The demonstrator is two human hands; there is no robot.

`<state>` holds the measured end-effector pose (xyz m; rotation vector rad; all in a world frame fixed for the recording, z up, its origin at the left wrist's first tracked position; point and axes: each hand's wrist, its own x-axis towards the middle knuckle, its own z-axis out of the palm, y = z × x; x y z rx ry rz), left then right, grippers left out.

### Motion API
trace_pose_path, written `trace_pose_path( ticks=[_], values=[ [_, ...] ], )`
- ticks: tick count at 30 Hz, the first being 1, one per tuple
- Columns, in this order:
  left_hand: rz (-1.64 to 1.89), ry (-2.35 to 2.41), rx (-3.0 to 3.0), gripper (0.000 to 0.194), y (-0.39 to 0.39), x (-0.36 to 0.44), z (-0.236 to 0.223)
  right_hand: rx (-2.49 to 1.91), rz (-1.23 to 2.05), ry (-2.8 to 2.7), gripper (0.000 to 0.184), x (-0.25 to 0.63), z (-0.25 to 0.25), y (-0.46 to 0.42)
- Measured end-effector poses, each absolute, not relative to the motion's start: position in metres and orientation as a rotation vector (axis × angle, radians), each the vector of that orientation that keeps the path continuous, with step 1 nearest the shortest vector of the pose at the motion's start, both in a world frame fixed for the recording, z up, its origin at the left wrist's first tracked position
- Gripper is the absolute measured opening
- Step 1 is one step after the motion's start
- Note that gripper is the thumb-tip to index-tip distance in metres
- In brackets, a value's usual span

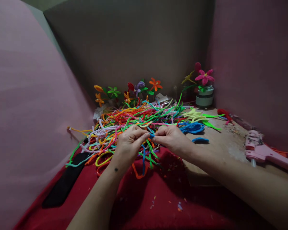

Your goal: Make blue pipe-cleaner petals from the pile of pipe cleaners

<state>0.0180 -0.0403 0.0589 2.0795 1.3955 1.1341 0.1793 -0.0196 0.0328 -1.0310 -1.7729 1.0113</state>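
Left hand [129, 140] and right hand [170, 136] pinched a blue strip [152, 135], partly hidden, apparently unfinished; one shaped blue piece [200, 140] lay nearby.

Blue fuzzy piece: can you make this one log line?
left hand: pinches blue fuzzy piece; right hand: pinches same piece; behind hands: colourful stem pile; right side: pink glue gun
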Motion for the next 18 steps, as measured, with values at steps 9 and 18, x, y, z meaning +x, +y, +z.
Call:
trace_pose_path(
  ticks=[9, 18],
  values=[
    [0.989, 1.275, 1.544, 0.018, -0.0448, 0.0209, 0.0595, -1.051, 1.038, -1.794, 0.022, 0.1763, 0.0326, -0.0292],
    [1.124, 1.277, 1.848, 0.012, -0.0469, 0.0232, 0.0639, -0.777, 1.675, -1.355, 0.016, 0.1752, 0.0336, -0.0271]
  ],
)
